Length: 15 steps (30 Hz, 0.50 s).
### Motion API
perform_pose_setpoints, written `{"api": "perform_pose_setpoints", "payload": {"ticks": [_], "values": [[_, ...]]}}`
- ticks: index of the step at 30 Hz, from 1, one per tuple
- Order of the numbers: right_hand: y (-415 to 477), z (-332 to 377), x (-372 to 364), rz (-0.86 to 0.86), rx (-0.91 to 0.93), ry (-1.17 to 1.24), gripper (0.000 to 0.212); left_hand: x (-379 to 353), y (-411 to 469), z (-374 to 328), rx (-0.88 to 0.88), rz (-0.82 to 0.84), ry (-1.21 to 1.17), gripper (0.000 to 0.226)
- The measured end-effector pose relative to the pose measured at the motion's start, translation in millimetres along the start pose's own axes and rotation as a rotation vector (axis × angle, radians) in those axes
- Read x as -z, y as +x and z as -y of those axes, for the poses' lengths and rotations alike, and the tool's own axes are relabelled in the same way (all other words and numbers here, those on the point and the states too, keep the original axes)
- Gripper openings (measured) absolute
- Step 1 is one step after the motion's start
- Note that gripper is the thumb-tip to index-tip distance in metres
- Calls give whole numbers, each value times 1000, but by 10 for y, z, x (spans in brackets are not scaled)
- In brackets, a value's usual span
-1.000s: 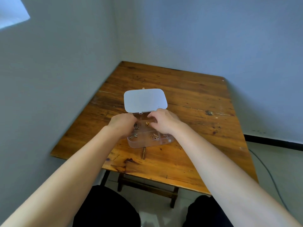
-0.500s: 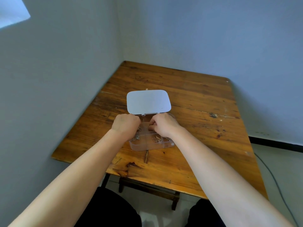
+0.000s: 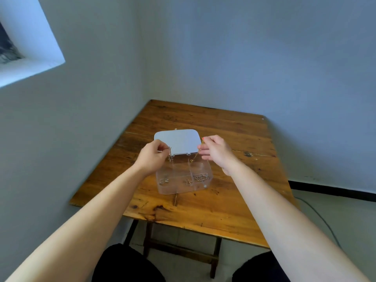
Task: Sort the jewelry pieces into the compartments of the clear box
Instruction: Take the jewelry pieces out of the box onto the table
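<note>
Above the clear box (image 3: pixel 184 181) on the wooden table (image 3: pixel 203 208), the left hand (image 3: pixel 153 157) pinches a silver chain (image 3: pixel 170 153) and the right hand (image 3: pixel 215 151) pinches a gold chain (image 3: pixel 195 157), both dangling. Three jewelry pieces (image 3: pixel 200 177) lie in the near compartments; lid (image 3: pixel 177 142) open.

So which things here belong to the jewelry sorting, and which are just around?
Job:
- clear plastic compartment box, lid open
- thin chain in left hand
- gold chain in right hand
- small metal pieces in the near compartments

Just around:
- worn wooden table
- grey floor cable
</note>
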State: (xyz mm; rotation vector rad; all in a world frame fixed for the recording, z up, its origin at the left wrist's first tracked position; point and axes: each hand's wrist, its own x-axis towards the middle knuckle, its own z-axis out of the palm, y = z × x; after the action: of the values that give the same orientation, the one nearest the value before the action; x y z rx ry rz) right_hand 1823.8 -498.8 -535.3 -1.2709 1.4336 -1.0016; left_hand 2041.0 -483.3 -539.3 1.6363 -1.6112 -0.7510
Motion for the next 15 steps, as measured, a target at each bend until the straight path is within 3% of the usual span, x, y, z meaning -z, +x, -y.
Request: {"api": "perform_pose_setpoints", "payload": {"ticks": [3,5,15], "values": [[-127,110,147,-37,-31,217,28,24,-79,-178,167,5,-478,10],[-249,171,280,-68,-26,331,26,18,-152,-306,209,30,-667,16],[-604,51,1146,-231,-29,473,15,-621,-126,-861,273,188,-938,17]]}}
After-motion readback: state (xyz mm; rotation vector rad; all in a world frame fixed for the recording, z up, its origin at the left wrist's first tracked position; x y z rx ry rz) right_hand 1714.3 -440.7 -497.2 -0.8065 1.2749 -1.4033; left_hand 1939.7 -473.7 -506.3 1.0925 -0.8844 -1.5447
